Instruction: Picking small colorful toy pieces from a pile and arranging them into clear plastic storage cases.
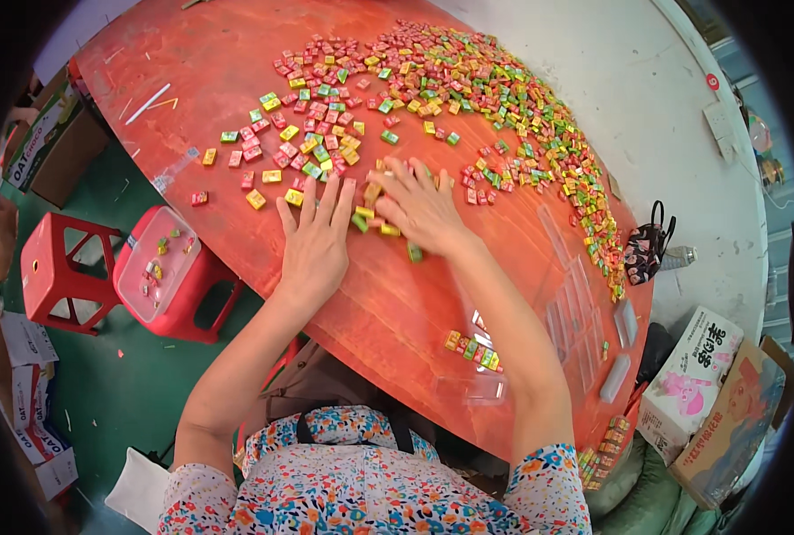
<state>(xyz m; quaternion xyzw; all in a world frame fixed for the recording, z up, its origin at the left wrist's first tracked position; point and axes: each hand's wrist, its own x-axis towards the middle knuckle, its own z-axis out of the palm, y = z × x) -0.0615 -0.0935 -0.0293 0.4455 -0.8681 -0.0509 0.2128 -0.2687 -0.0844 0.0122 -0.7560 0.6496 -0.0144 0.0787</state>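
Observation:
Both my hands lie palm down among small wrapped candies on a red table point(388, 294). My left hand point(317, 245) has its fingers stretched out, the tips touching the near edge of a loose group of red, yellow and green candies point(330, 134). Beside it, my right hand point(422, 207) is spread flat over several candies, some of them hidden under the palm and fingers. A few yellow and green candies point(362, 219) show in the gap between the hands, slightly blurred. Neither hand grips anything that I can see.
A large heap of candies point(504, 85) covers the table's far right. Clear plastic boxes point(575, 325) lie right of my forearm, near a lined-up row of candies point(474, 350). Left of the table, a red stool point(205, 303) bears a clear tray point(158, 290). Cardboard boxes point(695, 366) stand at right.

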